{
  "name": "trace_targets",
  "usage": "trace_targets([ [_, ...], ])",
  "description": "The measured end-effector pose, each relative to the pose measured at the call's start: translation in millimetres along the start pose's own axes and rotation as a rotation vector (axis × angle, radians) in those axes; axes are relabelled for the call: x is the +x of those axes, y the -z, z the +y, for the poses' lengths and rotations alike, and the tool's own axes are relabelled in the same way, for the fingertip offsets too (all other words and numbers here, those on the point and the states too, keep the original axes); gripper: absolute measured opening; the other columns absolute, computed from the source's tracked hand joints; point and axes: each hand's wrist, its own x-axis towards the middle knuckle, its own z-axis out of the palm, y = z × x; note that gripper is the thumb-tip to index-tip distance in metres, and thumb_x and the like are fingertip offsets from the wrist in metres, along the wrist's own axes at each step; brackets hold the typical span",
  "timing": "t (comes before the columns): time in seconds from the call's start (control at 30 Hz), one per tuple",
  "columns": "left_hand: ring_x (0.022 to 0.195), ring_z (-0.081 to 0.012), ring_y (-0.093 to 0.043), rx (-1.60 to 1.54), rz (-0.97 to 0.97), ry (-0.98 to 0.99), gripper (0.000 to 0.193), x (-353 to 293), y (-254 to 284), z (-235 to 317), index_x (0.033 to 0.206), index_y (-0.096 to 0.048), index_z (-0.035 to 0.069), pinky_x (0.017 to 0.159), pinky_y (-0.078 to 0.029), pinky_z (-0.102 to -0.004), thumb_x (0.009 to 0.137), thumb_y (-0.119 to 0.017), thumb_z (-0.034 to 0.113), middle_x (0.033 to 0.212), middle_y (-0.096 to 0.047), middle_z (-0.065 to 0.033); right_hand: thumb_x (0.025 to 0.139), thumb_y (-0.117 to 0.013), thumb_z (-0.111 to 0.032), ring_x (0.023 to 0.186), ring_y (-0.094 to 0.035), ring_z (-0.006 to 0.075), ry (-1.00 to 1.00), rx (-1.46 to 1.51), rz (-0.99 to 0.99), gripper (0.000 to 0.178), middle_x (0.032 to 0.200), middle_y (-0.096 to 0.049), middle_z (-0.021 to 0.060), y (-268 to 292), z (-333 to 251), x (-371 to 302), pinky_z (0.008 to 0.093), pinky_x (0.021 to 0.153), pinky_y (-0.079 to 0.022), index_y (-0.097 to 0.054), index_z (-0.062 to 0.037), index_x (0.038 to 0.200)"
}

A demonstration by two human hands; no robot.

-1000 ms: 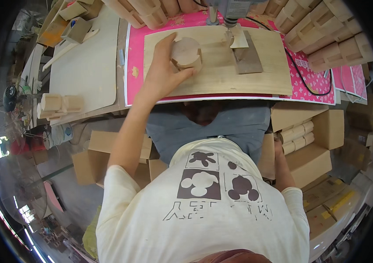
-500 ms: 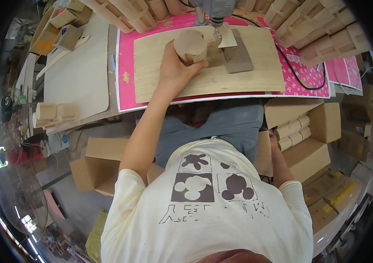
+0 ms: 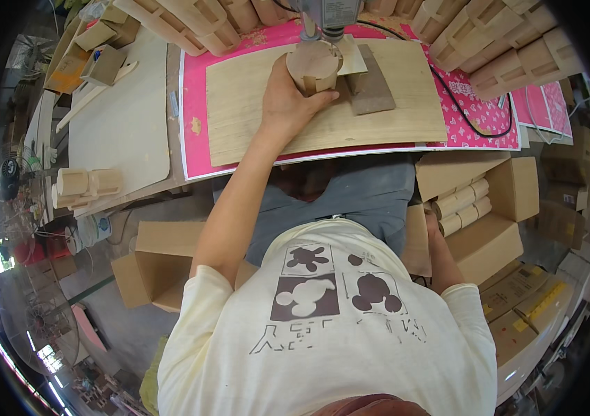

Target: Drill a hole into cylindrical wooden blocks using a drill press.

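Note:
My left hand (image 3: pixel 286 100) is wrapped round a pale wooden cylinder (image 3: pixel 314 64) with slots in its side. It holds the cylinder upright over a wide wooden board (image 3: pixel 260 118), close under the head of a drilling machine (image 3: pixel 336 15). Just right of the cylinder, a thin pale wood piece (image 3: pixel 352 59) stands by a flat brown block (image 3: pixel 371 90) on the board. Down at my right side, my right hand (image 3: pixel 433 223) reaches to an open cardboard box (image 3: pixel 485 249) with several wooden cylinders (image 3: pixel 463 208) in it. The box's flap and side hide its fingers.
Stacked wooden cylinders (image 3: pixel 524 66) line the table's back right, with more (image 3: pixel 201 28) at the back left. A black cable (image 3: pixel 458 104) curves across the pink cloth (image 3: pixel 479 128). Another open box (image 3: pixel 170 239) sits below left, near a side table (image 3: pixel 118 128).
My left hand has carried the cylinder right and slightly toward the back, closer to the machine head and the thin wood piece. My right hand stays by the box.

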Motion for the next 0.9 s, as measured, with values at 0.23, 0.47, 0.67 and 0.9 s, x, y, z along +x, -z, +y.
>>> trace_targets([
  [0.23,0.14,-0.0315,-0.068,-0.004,-0.138,0.046,0.103,4.2,5.9,-1.2,0.16,-0.044,-0.002,0.12,-0.054,-0.0426,0.082,-0.106,0.024,0.151,-0.068,-0.0199,0.107,-0.077,-0.018,0.1,-0.08,0.0238,-0.024,-0.057,0.041,0.041,0.115,-0.084,0.0141,-0.8,-5.2,-0.9,0.0372,0.088,-0.064,-0.077,0.0085,0.138],
  [0.47,0.136,-0.0347,-0.07,-0.093,-0.05,-0.002,0.094,6.1,-8.2,-12.3,0.154,-0.054,0.003,0.114,-0.057,-0.0447,0.078,-0.106,0.023,0.145,-0.072,-0.0187,0.104,-0.069,-0.015,0.066,-0.07,0.0189,-0.04,0.002,-0.011,0.019,0.084,-0.076,0.0104,41.2,-99.0,-47.1,0.0358,0.056,-0.054,-0.075,0.0026,0.1],
  [0.67,0.132,-0.0382,-0.072,-0.05,-0.001,-0.07,0.092,6.6,-12.4,-19.3,0.151,-0.057,0.003,0.111,-0.058,-0.0467,0.076,-0.106,0.025,0.141,-0.074,-0.0185,0.109,-0.069,-0.025,0.059,-0.062,0.0131,0.244,-0.59,0.001,0.026,0.073,-0.068,0.0017,68.1,-351.0,-180.0,0.0324,0.056,-0.051,-0.073,-0.0042,0.095],
  [0.9,0.131,-0.0387,-0.073,0.006,0.02,-0.081,0.091,6.2,-10.6,-13.9,0.15,-0.058,0.003,0.11,-0.059,-0.0475,0.076,-0.106,0.027,0.14,-0.075,-0.0192,0.119,-0.062,-0.034,0.073,-0.055,0.0093,1.213,-0.103,0.229,0.036,0.086,-0.065,0.0007,-78.6,-611.3,-229.3,0.0279,0.07,-0.043,-0.073,-0.0001,0.116],
])
